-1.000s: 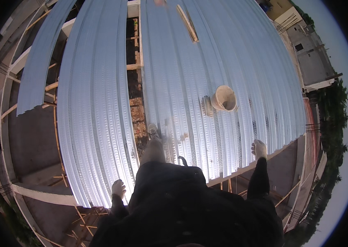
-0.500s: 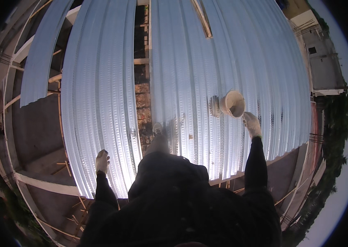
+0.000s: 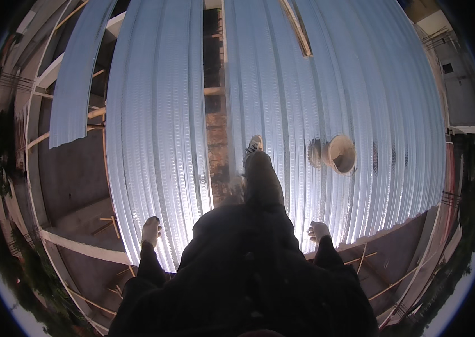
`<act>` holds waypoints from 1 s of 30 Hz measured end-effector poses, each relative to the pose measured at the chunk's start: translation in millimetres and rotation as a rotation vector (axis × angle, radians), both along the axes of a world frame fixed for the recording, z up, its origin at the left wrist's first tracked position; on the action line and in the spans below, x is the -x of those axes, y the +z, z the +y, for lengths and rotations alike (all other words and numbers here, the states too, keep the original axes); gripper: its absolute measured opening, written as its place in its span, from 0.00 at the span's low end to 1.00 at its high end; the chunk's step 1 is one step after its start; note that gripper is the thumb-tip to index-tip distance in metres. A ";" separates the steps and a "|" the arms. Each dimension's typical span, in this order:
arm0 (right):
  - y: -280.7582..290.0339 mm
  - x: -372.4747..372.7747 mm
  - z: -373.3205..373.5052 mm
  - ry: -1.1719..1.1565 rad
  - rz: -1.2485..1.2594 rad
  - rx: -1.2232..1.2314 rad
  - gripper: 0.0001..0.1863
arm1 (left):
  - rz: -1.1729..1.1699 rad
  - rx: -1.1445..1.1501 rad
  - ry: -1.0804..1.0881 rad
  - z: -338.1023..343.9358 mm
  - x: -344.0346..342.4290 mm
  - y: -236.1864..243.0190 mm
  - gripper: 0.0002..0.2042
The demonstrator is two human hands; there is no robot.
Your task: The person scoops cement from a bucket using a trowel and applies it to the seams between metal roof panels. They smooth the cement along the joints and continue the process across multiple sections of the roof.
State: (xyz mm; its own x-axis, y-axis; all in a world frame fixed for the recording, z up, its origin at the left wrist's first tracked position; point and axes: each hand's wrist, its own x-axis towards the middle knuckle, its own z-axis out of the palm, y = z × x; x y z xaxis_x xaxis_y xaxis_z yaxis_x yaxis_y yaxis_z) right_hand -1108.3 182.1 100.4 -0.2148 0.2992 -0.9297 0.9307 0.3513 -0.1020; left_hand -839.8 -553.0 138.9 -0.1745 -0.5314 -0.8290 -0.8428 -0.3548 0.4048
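I stand on a roof of corrugated metal sheets [image 3: 159, 140] and look down my dark jacket. My left hand [image 3: 150, 230], in a pale glove, hangs at my side over the near edge of the left sheet, fingers curled, holding nothing. My right hand [image 3: 319, 230], also gloved, hangs over the near edge of the right sheet [image 3: 372, 101], fingers slightly apart and empty. One leg is stretched forward, its shoe [image 3: 254, 145] set down at the gap between the two sheets. A pale round bucket [image 3: 341, 154] lies on the right sheet, beyond my right hand.
A narrow gap [image 3: 215, 112] between the sheets shows timber battens and brickwork below. A loose narrower sheet [image 3: 77, 84] lies at the left. Bare roof framing [image 3: 74, 241] and a drop run along the near edge. A building [image 3: 451, 62] and trees [image 3: 1, 168] surround the roof.
My right hand, raised beside the bucket half a second ago, has dropped to my side. My left hand has moved inward. One leg has stepped forward onto the gap's edge.
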 end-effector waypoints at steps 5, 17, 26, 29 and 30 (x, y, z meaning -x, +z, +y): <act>18.5 58.5 28.7 -0.090 0.017 -0.060 0.15 | 0.106 -0.009 0.146 3.3 32.0 -10.8 0.22; 106.3 327.3 12.8 0.335 0.584 -0.192 0.21 | 0.064 -0.114 0.214 59.7 29.4 -25.4 0.24; 43.4 259.2 36.5 0.056 0.102 -0.274 0.17 | 0.048 -0.051 0.453 19.6 81.5 -62.1 0.21; 12.6 284.7 51.1 -0.006 -0.085 -0.270 0.18 | 0.096 -0.113 0.345 -11.2 158.3 -56.1 0.30; -2.7 298.5 14.4 0.016 -0.068 -0.276 0.18 | 0.116 -0.056 0.293 -40.0 180.3 -35.4 0.29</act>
